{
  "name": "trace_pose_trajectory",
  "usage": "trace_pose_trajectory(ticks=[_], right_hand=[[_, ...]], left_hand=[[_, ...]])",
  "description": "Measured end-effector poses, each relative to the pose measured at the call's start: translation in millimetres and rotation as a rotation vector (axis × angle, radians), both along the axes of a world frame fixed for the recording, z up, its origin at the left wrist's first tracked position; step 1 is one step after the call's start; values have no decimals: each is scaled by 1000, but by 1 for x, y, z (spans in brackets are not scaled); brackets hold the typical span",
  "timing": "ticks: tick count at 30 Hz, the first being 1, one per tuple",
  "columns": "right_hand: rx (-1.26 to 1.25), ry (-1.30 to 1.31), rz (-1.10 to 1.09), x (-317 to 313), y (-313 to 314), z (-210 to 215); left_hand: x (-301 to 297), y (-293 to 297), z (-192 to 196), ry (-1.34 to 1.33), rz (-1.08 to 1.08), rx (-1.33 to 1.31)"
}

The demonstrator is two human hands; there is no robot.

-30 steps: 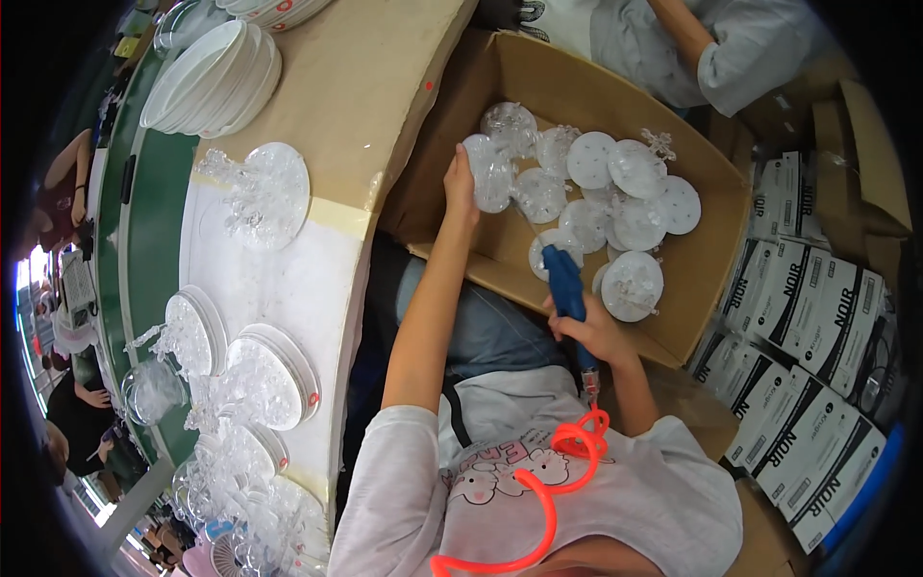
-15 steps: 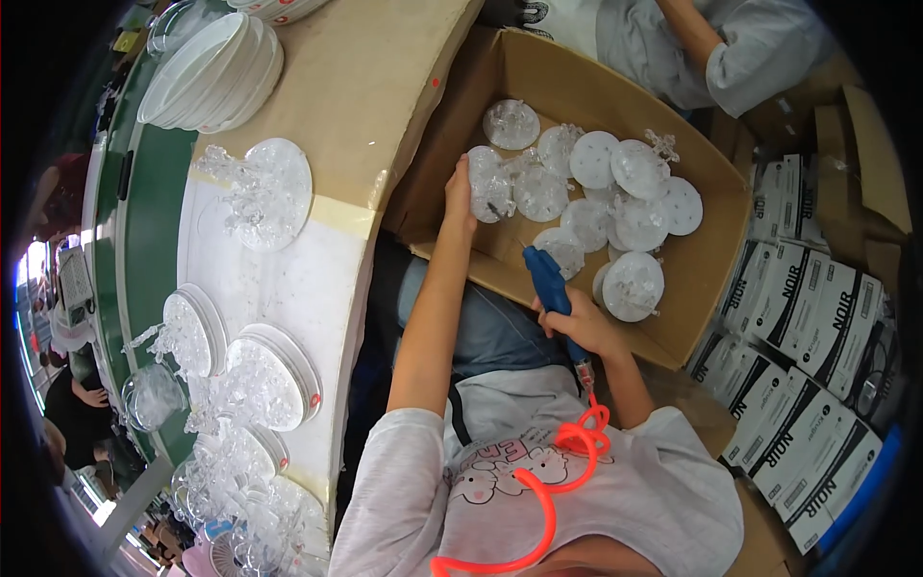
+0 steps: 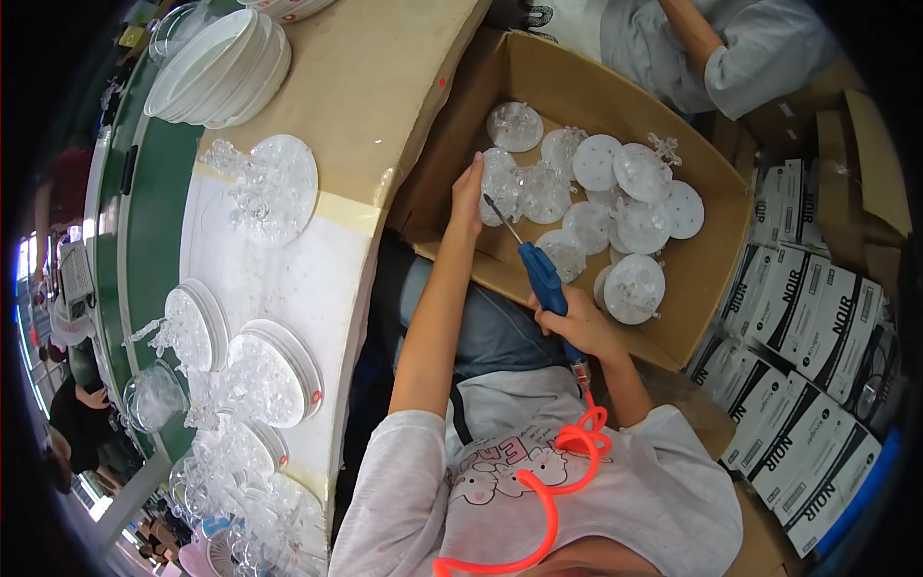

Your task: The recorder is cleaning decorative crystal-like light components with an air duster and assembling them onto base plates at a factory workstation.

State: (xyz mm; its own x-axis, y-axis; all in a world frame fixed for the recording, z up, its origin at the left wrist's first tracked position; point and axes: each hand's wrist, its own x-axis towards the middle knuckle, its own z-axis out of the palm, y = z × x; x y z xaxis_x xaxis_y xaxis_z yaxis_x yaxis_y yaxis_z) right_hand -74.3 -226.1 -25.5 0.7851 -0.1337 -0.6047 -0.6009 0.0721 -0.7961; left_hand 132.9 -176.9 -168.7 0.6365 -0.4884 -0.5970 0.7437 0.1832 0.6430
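My left hand (image 3: 468, 195) is closed on the edge of a white disc (image 3: 498, 181) with clear plastic parts, at the left of a cardboard box (image 3: 707, 317). My right hand (image 3: 579, 322) grips a blue air blow gun (image 3: 541, 276), its long thin metal nozzle pointing up and left. The dark nozzle tip lies over the lower edge of the held disc; I cannot tell whether it touches. A red coiled hose (image 3: 550, 495) runs from the gun's lower end across my shirt. Several more discs with clear parts (image 3: 641, 223) lie in the box.
Left of the box stands a white-and-brown work table (image 3: 332, 298), with stacked white discs (image 3: 279, 380) and loose clear parts along it. White bowl-like pieces (image 3: 216, 72) are stacked at its far end. Printed cartons (image 3: 812, 433) stand at the right. Another person (image 3: 663, 48) sits beyond the box.
The blow gun has turned slightly, and its nozzle shows more clearly, the tip now nearer my left fingers. My left hand keeps the disc, nearly in place.
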Motion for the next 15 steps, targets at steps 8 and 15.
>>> trace_pose_trajectory(ticks=[8, 15], right_hand=[[-22, -46, -66, -2, 1, -9], [-34, -46, -64, -2, 3, -4]], left_hand=[[1, 1, -5, 31, -25, 58], [3, 0, -10, 108, 24, 7]])
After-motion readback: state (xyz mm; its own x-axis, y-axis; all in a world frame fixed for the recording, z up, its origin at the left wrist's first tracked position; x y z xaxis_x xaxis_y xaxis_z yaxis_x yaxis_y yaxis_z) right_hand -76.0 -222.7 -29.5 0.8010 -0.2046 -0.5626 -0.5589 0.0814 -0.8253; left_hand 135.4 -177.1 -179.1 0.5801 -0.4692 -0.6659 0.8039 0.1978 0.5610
